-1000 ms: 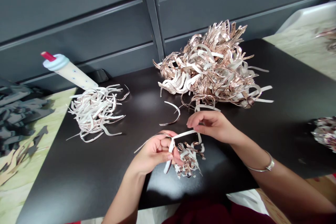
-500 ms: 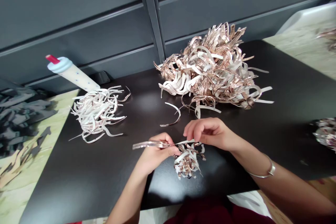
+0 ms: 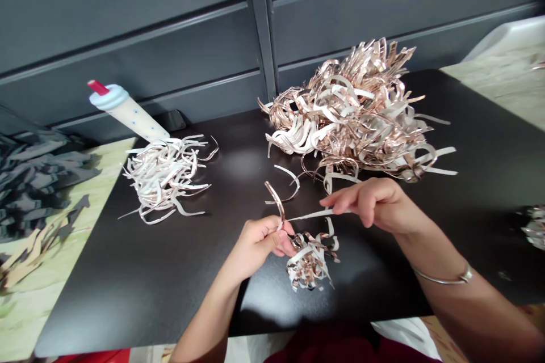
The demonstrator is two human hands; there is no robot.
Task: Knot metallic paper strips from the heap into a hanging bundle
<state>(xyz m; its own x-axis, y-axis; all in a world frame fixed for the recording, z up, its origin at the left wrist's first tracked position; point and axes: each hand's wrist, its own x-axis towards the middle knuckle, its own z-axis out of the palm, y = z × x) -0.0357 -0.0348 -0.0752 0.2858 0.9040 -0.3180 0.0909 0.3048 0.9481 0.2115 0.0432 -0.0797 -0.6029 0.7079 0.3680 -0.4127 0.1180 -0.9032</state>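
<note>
My left hand (image 3: 267, 240) is closed in a pinch on a thin strip, rose-gold on one side and white on the other. One end (image 3: 276, 199) of that strip stands up curved above my fingers. Stretching right from the pinch, a white strip (image 3: 309, 215) runs to my right hand (image 3: 374, 202), whose thumb and fingers close on its far end. Just below and right of my left fingertips hangs a bunch of short curled strips (image 3: 310, 266); whether those fingers hold it too I cannot tell.
A large heap of rose-gold and white strips (image 3: 361, 119) lies at the back of the black table (image 3: 179, 272). Left of it are a smaller pile of strips (image 3: 164, 181) and a tilted white tumbler (image 3: 134, 117). One loose strip (image 3: 293, 187) lies between. Grey scraps (image 3: 34, 181) sit at far left.
My right hand has moved right and up, away from my left, with the white strip drawn out between them. The strip end at my left hand has swung from pointing left to upright.
</note>
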